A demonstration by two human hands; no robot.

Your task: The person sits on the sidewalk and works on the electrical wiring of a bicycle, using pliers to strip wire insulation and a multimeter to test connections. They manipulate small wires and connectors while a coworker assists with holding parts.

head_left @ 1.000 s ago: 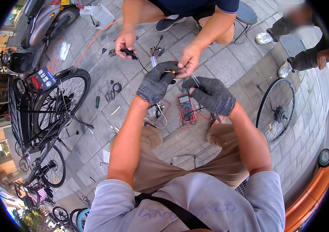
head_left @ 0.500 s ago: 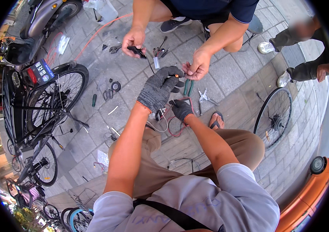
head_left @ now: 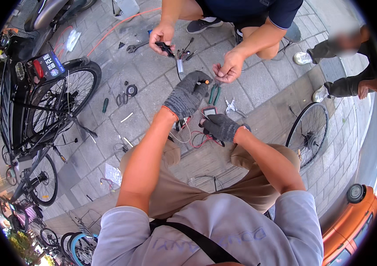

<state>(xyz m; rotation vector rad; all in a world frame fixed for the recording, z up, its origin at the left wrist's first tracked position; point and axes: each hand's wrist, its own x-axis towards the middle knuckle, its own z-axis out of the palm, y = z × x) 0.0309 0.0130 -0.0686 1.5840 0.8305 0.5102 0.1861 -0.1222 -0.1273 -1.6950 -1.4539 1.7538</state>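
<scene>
Spread underfoot, grey paving stones (head_left: 266, 93). At the lower right edge, an orange car (head_left: 352, 228); at far left, a black bicycle (head_left: 20, 106) with a rear rack. Crouching opposite, a co-worker (head_left: 255, 9) in a dark blue shirt; partly in view at upper right, another person (head_left: 348, 88) in dark trousers and pale shoes. Near the right side, a loose spoked wheel (head_left: 311, 139). In the middle, above the pavement, the left hand (head_left: 186, 93) in a grey glove, fingers curled and gripping a black cable (head_left: 179, 68). Lower and to the right, the right hand (head_left: 221, 126) in a matching glove, fingers bent; cannot tell about anything held inside. Just behind, partly covered, a multimeter (head_left: 209, 111) with a red test lead (head_left: 199, 141) nearby. Beyond the gloves, green-handled pliers (head_left: 215, 94) and, to the right, silver wire strippers (head_left: 231, 106); farther left, an adjustable wrench (head_left: 136, 47) and a green-handled screwdriver (head_left: 105, 106). In one of the co-worker's hands, a black connector (head_left: 165, 48), with the cable running from there down to the left glove. Beside the pliers' side of the litter, well to the left, a roll of black tape (head_left: 131, 90). Smallest, at the left glove's fingertips, an orange tip (head_left: 206, 81).
</scene>
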